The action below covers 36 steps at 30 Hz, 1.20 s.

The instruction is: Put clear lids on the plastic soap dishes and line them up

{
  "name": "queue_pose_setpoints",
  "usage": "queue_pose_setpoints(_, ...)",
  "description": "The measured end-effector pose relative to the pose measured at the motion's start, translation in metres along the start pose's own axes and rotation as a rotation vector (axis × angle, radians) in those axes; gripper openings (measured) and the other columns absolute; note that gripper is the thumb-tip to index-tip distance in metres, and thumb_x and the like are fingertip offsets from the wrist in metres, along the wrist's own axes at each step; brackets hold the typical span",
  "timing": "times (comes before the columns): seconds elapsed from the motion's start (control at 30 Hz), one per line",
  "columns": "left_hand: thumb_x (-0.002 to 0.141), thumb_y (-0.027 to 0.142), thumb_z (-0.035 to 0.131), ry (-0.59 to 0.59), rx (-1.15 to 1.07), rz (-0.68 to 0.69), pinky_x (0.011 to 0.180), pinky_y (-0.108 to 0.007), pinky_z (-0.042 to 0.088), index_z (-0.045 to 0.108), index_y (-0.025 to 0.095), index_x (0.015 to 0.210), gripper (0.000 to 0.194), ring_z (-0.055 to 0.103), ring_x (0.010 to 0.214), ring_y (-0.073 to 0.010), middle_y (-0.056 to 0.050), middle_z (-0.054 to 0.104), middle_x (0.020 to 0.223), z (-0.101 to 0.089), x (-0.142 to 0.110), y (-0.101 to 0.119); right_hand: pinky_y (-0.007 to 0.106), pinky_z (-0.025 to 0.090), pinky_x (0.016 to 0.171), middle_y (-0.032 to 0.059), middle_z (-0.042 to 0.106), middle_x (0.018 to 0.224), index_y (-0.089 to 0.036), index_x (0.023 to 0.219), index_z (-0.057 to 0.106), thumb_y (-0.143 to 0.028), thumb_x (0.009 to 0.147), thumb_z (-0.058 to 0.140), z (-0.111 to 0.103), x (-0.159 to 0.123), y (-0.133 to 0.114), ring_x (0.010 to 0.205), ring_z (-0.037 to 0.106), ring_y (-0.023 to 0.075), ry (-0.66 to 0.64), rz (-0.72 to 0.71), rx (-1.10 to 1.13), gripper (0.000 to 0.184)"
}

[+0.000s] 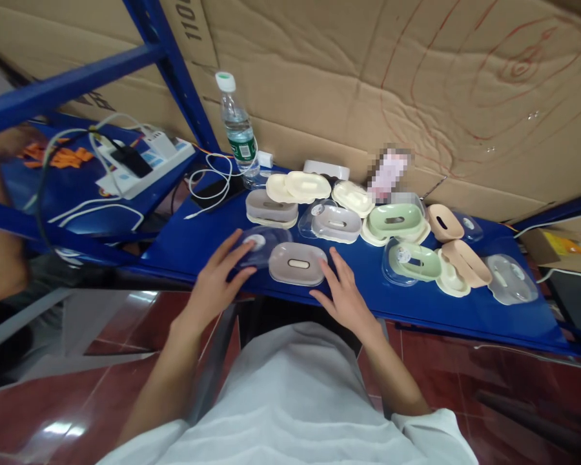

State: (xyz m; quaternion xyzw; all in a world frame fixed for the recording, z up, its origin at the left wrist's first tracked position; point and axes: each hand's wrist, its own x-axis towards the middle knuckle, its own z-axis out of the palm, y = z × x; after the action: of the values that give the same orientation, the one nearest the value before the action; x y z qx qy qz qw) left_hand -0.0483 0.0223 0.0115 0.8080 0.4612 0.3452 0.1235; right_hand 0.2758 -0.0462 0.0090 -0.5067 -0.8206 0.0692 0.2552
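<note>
The spread left hand (220, 274) touches a clear plastic lid (274, 241); the right hand (345, 290), also spread, meets a glossy grey oval plastic dish (299, 251), dark-edged slot central, on the blue surface (188, 247).

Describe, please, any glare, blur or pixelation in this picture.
Head view: white glare on the glossy red tiled floor, lower left; head view: the orange pieces at far left look soft; head view: square pixelation covers a pinkish object before the brown cardboard wall; head view: the grey oval plastic dish is fairly clear.

White glare on the floor (109, 403)
</note>
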Motion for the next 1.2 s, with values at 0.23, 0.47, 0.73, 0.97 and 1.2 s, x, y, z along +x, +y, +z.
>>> queue_pose_setpoints(0.23,0.109,0.037,0.057,-0.274,-0.082,0.247,0.129,-0.059,0.04,0.046,0.035,0.164,0.056,0.034,0.164,-0.0339,-0.01,0.034,0.177,0.033,0.023,0.029,0.057,0.039,0.131,0.014,0.012,0.183,-0.034,0.174,0.022,-0.032,0.108,0.061,-0.002,0.001,0.001,0.168,0.021,0.0328,-0.044,0.005,0.032,0.076)
queue_pose_setpoints(0.47,0.107,0.035,0.063,-0.21,-0.067,0.261,0.127,-0.057,0.045,0.047,0.035,0.163,0.059,0.04,0.162,-0.0332,-0.011,0.036,0.176,0.041,0.02,0.024,0.056,0.047,0.126,0.0153,0.022,0.181,-0.035,0.172,0.029,-0.025,0.108,0.061,0.007,0.002,0.003,0.163,0.036,0.0343,0.027,-0.013,0.0,0.073)
queue_pose_setpoints(0.73,0.101,0.031,0.073,-0.151,-0.051,0.303,0.126,-0.059,0.047,0.042,0.038,0.166,0.072,0.039,0.162,-0.0357,-0.011,0.035,0.177,0.043,0.014,0.023,0.05,0.049,0.127,0.0084,0.024,0.181,-0.04,0.172,0.028,-0.022,0.106,0.064,0.008,-0.001,0.0,0.161,0.04,0.0307,0.058,-0.016,-0.009,0.078)
queue_pose_setpoints(0.97,0.1,0.033,0.074,-0.09,-0.004,0.354,0.124,-0.055,0.05,0.045,0.037,0.164,0.07,0.044,0.159,-0.0345,-0.01,0.042,0.173,0.046,0.014,0.027,0.045,0.049,0.126,0.0069,0.029,0.179,-0.04,0.172,0.028,-0.022,0.105,0.067,0.008,-0.004,0.004,0.158,0.046,0.0285,0.114,-0.038,-0.006,0.08)
queue_pose_setpoints(1.2,0.1,0.041,0.074,-0.076,0.1,0.355,0.12,-0.054,0.053,0.051,0.035,0.161,0.066,0.051,0.154,-0.0351,-0.013,0.046,0.17,0.046,0.009,0.028,0.044,0.052,0.124,0.0057,0.032,0.178,-0.042,0.17,0.032,-0.02,0.102,0.071,0.01,-0.004,0.005,0.152,0.052,0.0298,0.159,-0.056,0.012,0.082)
